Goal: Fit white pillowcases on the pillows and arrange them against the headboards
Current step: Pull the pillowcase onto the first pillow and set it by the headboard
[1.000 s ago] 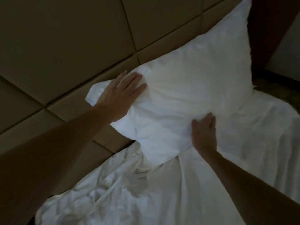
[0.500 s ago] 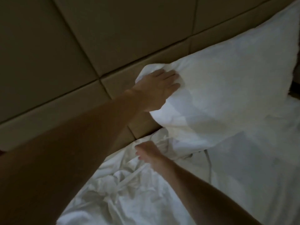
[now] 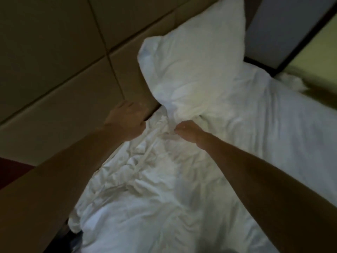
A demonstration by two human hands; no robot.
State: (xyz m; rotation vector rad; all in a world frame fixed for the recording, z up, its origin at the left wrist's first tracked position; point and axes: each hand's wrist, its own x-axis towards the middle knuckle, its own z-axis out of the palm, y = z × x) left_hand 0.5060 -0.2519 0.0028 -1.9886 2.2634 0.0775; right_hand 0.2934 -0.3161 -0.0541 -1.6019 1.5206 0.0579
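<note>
A white-cased pillow leans upright against the tan padded headboard, its lower corner down on the bed. My left hand is off the pillow, low at the foot of the headboard where it meets the mattress, with its fingers stretched out and holding nothing. My right hand is just below the pillow's lower corner, fingers curled and pinching a fold of the rumpled white sheet. The picture is dim and a little blurred.
The crumpled white sheet covers the bed from the pillow down to the frame's bottom. A smoother white cover lies to the right. Beyond the bed's right edge are a dark-framed panel and a yellowish floor.
My left hand has let go of the pillow's upper corner and dropped to the base of the headboard. My right hand has closed on the sheet below the pillow. The view swung left.
</note>
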